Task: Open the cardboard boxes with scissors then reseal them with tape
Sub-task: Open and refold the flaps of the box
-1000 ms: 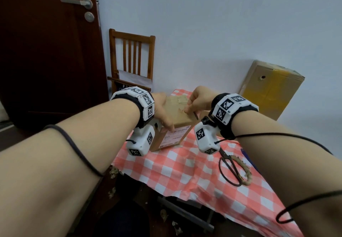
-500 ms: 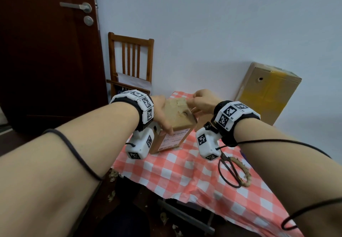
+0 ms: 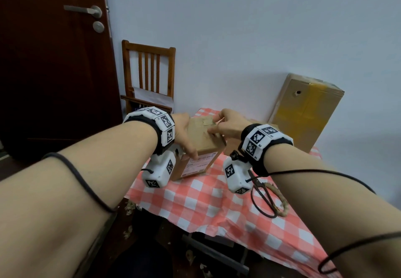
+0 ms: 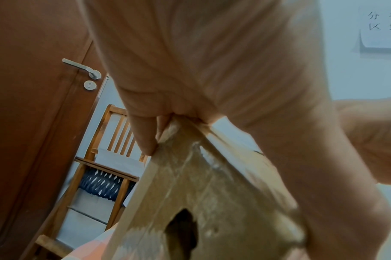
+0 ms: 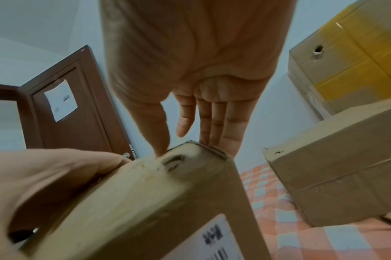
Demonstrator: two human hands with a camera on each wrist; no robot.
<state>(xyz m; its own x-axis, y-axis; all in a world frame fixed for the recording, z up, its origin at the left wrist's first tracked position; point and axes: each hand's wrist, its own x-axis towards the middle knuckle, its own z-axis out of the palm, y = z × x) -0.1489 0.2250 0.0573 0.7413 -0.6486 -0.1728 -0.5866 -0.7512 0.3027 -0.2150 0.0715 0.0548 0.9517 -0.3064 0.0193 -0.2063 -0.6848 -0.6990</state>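
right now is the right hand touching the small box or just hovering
Touching. The right wrist view shows the right hand with straight fingertips on the small box's top edge.

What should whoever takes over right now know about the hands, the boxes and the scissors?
Left hand grips the small box by its left side, on the checked tablecloth.
Right hand presses straight fingers on its taped top.
Scissors lie loose by the right wrist.
Flaps closed; before cutting or after resealing, cannot tell.
Left: a second box and a large yellow-taped box behind. No tape roll in view.
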